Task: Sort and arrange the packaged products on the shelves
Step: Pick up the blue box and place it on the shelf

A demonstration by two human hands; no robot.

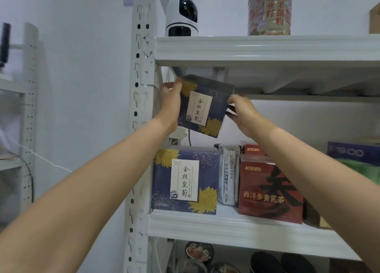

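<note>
A navy box with yellow chrysanthemums and a cream label (202, 108) hangs tilted in the air under the upper shelf board. My left hand (170, 104) grips its left edge, thumb over the top corner. My right hand (242, 112) holds its right edge with curled fingers. Directly below, an identical navy box (185, 180) stands upright at the left end of the middle shelf (226, 225). Beside that one stand a white-grey pouch (228, 176) and a red tea box (269, 188), with another red box behind.
A white security camera (182, 15) and a tall printed can (270, 10) stand on the top shelf (267, 48). A white perforated upright (141, 108) runs down the left. A purple box (353, 152) and green pack sit at right. Dark bowls fill the lower shelf.
</note>
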